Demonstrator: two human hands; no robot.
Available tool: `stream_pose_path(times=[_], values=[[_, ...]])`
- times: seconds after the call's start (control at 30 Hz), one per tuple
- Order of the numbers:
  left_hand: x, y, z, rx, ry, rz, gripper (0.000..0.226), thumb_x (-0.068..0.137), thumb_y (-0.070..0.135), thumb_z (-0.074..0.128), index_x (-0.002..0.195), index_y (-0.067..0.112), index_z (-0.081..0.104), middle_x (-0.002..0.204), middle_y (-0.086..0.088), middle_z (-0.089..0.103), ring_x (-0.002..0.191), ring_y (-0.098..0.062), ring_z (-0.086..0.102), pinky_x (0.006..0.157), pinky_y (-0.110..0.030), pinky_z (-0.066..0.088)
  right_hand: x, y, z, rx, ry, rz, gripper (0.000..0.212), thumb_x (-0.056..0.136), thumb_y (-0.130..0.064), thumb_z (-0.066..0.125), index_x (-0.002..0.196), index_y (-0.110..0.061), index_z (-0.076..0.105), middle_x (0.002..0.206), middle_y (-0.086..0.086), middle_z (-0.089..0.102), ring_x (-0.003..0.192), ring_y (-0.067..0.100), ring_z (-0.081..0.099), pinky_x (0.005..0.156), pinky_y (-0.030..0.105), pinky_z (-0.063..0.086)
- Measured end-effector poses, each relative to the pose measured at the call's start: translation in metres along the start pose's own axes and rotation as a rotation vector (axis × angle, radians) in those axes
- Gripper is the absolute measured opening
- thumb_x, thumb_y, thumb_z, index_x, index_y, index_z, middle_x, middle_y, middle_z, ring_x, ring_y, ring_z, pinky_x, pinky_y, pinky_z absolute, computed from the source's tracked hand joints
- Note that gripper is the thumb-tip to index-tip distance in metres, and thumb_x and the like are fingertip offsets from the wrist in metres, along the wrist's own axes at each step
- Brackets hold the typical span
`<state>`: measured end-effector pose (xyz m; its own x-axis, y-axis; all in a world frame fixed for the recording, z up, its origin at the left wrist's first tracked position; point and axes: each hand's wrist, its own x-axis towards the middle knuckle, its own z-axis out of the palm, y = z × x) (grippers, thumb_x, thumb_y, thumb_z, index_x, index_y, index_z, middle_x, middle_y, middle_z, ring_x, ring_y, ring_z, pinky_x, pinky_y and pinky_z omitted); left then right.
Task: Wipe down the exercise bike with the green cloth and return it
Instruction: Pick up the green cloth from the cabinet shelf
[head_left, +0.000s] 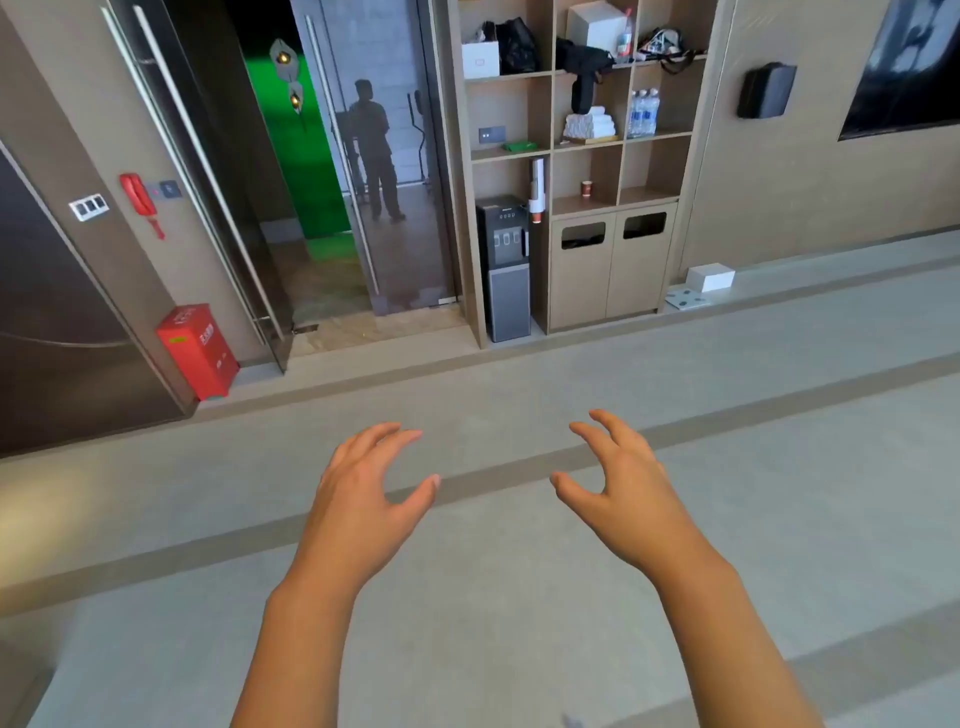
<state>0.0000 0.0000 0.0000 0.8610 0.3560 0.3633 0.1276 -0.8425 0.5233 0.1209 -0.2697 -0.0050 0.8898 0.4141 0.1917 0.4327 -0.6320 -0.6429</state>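
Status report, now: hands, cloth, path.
Left hand and right hand open, holding nothing. Green cloth lies on the shelf ahead. Exercise bike not in view. Floor between looks unobstructed.

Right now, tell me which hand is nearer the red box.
Left. The left hand is lower right of the red box; the right hand lies farther right.

A: Where are the hands?
B: Both held out over the grey floor (519, 597), left hand (363, 483) and right hand (623, 478), fingers loosely curled, holding nothing.
A: And the green cloth (519, 146)?
B: Far off, lying flat in the wooden shelf unit (552, 140), above the water dispenser (504, 265). Far left, a red box (197, 351).
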Motion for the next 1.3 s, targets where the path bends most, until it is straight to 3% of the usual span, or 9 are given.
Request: stream_pose_path(times=[0.33,0.63,0.77,0.97,1.3], values=[[0.092,0.064,0.066,0.085,-0.034,0.062,0.049,0.090,0.046,0.074,0.137,0.037,0.062,0.143,0.019,0.052,0.138,-0.009,0.044,0.113,-0.026,0.032,0.079,0.083,-0.046,0.079,-0.006,0.020,0.065,0.097,-0.054,0.061,0.156,-0.035,0.043,0.169,-0.016,0.022,0.155,0.012,0.022,0.125,0.044,0.031],[0.162,0.079,0.104,0.103,-0.088,0.106,0.048,0.090,0.047,0.073,0.136,0.038,0.062,0.143,0.019,0.053,0.138,-0.010,0.047,0.114,-0.028,0.035,0.137,0.125,-0.045,0.132,0.027,0.059,0.064,0.096,-0.055,0.061,0.155,-0.034,0.045,0.169,-0.017,0.023,0.154,0.012,0.023,0.125,0.044,0.030],[0.197,0.071,0.118,0.075,-0.086,0.113,0.048,0.089,0.044,0.075,0.135,0.036,0.064,0.143,0.016,0.054,0.138,-0.013,0.048,0.114,-0.029,0.036,0.173,0.131,-0.039,0.112,0.032,0.052,0.064,0.096,-0.056,0.060,0.155,-0.034,0.045,0.168,-0.017,0.023,0.154,0.010,0.022,0.124,0.044,0.030],[0.280,0.051,0.133,-0.003,-0.041,0.141,0.049,0.092,0.041,0.075,0.138,0.035,0.062,0.143,0.021,0.050,0.138,-0.007,0.043,0.111,-0.019,0.029,0.251,0.122,-0.032,0.051,0.044,0.035,0.065,0.096,-0.056,0.061,0.155,-0.035,0.045,0.168,-0.017,0.024,0.154,0.010,0.023,0.125,0.043,0.029],[0.423,-0.037,0.126,-0.098,-0.010,0.109,0.049,0.093,0.047,0.070,0.140,0.040,0.059,0.148,0.021,0.047,0.143,-0.004,0.037,0.113,-0.027,0.032,0.416,0.079,-0.013,-0.023,0.107,0.026,0.066,0.096,-0.058,0.060,0.156,-0.036,0.044,0.168,-0.013,0.028,0.155,0.015,0.028,0.125,0.049,0.034]])
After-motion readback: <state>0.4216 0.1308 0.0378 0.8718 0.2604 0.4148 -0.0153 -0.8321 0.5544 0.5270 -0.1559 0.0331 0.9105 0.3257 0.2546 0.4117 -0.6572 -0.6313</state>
